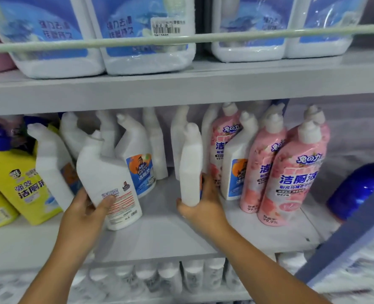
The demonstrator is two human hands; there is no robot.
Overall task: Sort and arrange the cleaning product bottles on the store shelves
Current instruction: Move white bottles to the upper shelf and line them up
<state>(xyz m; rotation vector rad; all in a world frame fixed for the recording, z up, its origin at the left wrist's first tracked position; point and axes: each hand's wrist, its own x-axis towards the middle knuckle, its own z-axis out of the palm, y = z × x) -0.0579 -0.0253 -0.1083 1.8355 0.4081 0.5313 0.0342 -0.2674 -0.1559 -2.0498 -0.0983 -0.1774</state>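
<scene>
On the middle shelf [159, 233] my left hand [84, 213] grips a white angled-neck toilet cleaner bottle [107, 178] near its base; its back label faces me and it leans left. My right hand [203, 205] holds a second white bottle [190, 170] from below and behind, side-on and upright. More white bottles [135, 150] of the same kind stand behind and between them, some facing forward. Pink toilet cleaner bottles [289, 172] stand in a group just right of my right hand, with one white bottle [236, 167] among them.
Yellow bottles [17, 181] with blue caps fill the shelf's left end. A dark blue bottle [357, 187] leans at the far right beside a blue post [344, 244]. Large white jugs [137, 34] sit behind a rail on the upper shelf. White bottles [170, 279] line the shelf below.
</scene>
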